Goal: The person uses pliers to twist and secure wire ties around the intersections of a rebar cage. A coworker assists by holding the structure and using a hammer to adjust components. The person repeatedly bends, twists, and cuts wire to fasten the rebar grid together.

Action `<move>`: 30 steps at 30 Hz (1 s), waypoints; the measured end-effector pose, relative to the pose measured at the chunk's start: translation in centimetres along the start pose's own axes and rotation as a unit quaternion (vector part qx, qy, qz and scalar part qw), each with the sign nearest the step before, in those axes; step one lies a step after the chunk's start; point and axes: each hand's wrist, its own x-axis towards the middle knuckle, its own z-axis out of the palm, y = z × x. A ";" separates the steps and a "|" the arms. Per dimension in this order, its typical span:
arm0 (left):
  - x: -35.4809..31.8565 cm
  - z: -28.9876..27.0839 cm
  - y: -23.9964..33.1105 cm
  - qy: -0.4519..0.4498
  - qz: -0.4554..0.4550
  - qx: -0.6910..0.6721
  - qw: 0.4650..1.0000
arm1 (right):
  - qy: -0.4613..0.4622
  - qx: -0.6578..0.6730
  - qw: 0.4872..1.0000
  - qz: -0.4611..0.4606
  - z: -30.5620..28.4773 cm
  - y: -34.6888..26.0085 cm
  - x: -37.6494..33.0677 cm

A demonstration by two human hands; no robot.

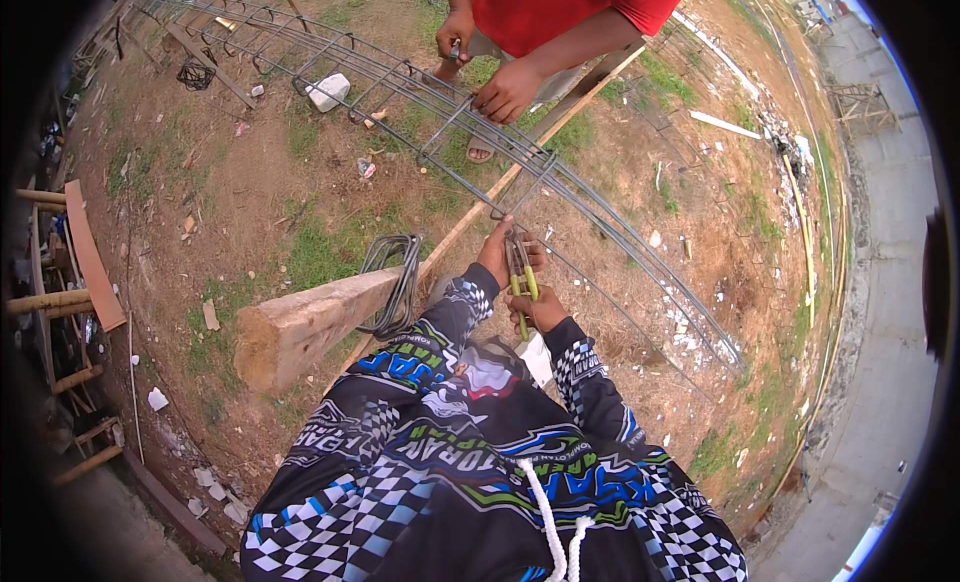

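Observation:
My right hand (541, 310) is closed round the yellow-green handles of a pair of pliers or pincers (517, 267), whose dark jaws point up toward the rebar cage. Just beyond it, my left hand (494, 254) is at the near lower corner of a stirrup, its fingers curled behind the pliers' jaws; what they hold is hidden. The rebar cage (437, 140), long bars with square stirrups, runs from the far left to the right. Across from me, a person in a red top rests one hand (508, 90) on the cage and holds a small tool in the other hand (457, 32).
A thick timber beam (310, 327) juts out at my left, with a coil of tie wire (398, 272) hung over it. A long wooden plank (560, 117) passes under the cage. A white block (328, 92) lies on the dirt. Stacked boards and bamboo (60, 292) stand far left.

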 end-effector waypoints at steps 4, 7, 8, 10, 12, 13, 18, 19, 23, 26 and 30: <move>0.1 0.6 -0.7 0.019 -0.012 -0.006 1.000 | -0.001 0.011 0.999 -0.033 0.2 0.4 0.0; -0.2 0.1 0.1 0.034 -0.023 0.063 0.997 | 0.009 0.061 0.997 -0.056 2.6 1.0 -0.2; 0.3 -1.0 0.6 0.027 -0.028 0.105 0.994 | 0.015 0.095 0.994 -0.051 3.8 1.3 -0.1; 0.4 -2.0 1.4 0.039 -0.061 0.153 0.986 | -0.037 0.122 0.991 -0.050 4.4 2.8 0.5; 0.1 -1.7 1.8 0.073 -0.062 0.231 0.968 | -0.106 0.271 0.957 -0.011 4.5 4.4 -0.2; -0.2 -1.5 2.1 0.091 -0.062 0.270 0.957 | -0.141 0.343 0.929 0.008 4.8 4.7 -0.4; -0.5 -0.9 1.8 0.135 -0.001 0.377 0.916 | 0.051 0.132 0.990 -0.004 4.6 2.3 -0.9; -0.1 -1.1 1.5 0.146 0.012 0.383 0.912 | 0.113 0.012 0.991 -0.069 5.2 3.5 0.2; 2.7 -4.7 -0.4 0.264 0.123 0.583 0.758 | 0.288 -0.246 0.906 -0.188 9.0 5.4 3.5; 0.0 0.7 -0.1 0.297 0.081 0.618 0.723 | 0.299 -0.251 0.920 -0.023 9.3 5.5 4.0; -0.5 -0.4 1.8 0.172 -0.085 0.422 0.886 | 0.136 -0.107 0.981 -0.087 6.4 8.4 5.6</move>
